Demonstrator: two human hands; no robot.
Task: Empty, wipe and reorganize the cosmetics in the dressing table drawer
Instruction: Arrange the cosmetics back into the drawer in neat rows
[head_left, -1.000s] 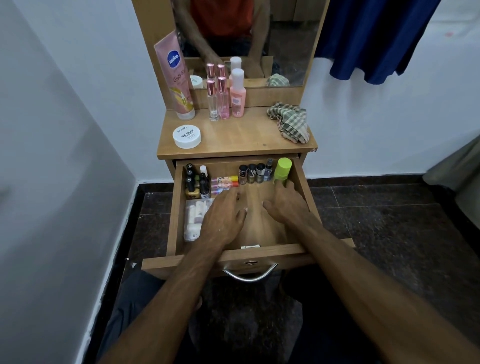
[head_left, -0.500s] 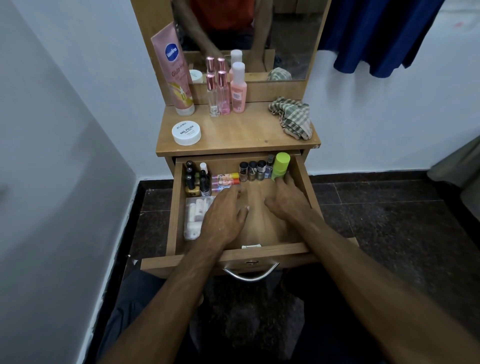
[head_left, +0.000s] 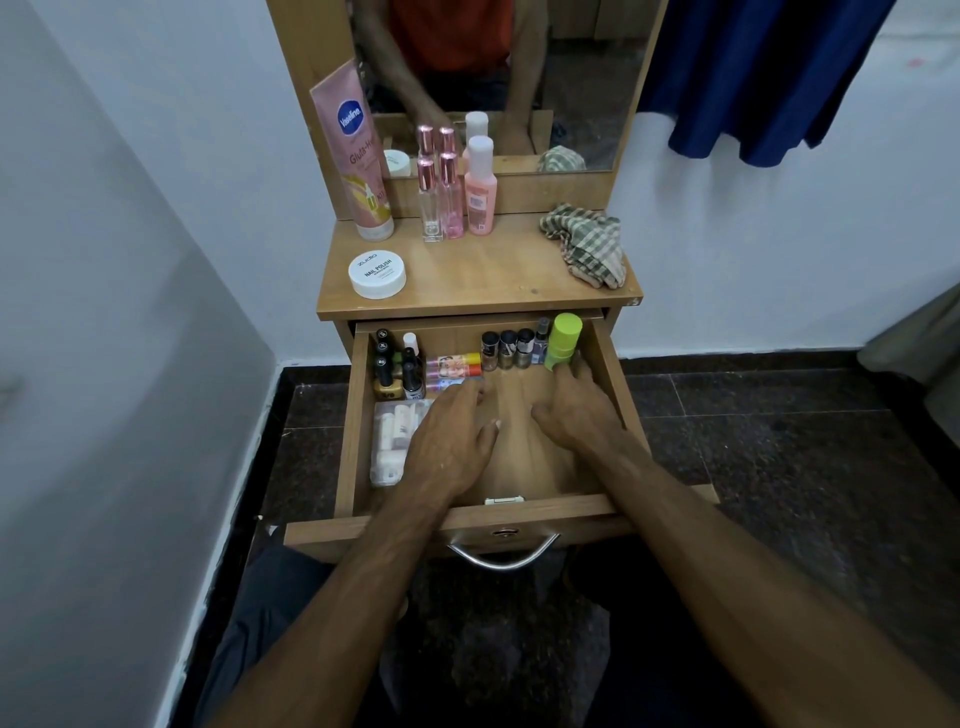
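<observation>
- The drawer (head_left: 358, 441) is pulled out, and both hands are inside it over the bare middle of its floor. The left hand (head_left: 451, 441) lies flat with relaxed fingers and holds nothing.
- The right hand (head_left: 574, 410) also holds nothing; its fingertips touch the base of the green bottle (head_left: 563, 340), which stands in the far right corner. A push there can tip it onto the small nail polish bottles (head_left: 506, 348) along the far edge, and they may fall like dominoes.
- The left fingers are just beside the lip balm tubes (head_left: 452, 366); a careless sweep can roll them into the dark bottles (head_left: 395, 369) in the far left corner.
- The clear pouch (head_left: 392, 441) lies along the left edge, partly under the left hand, and can be dragged with it.
</observation>
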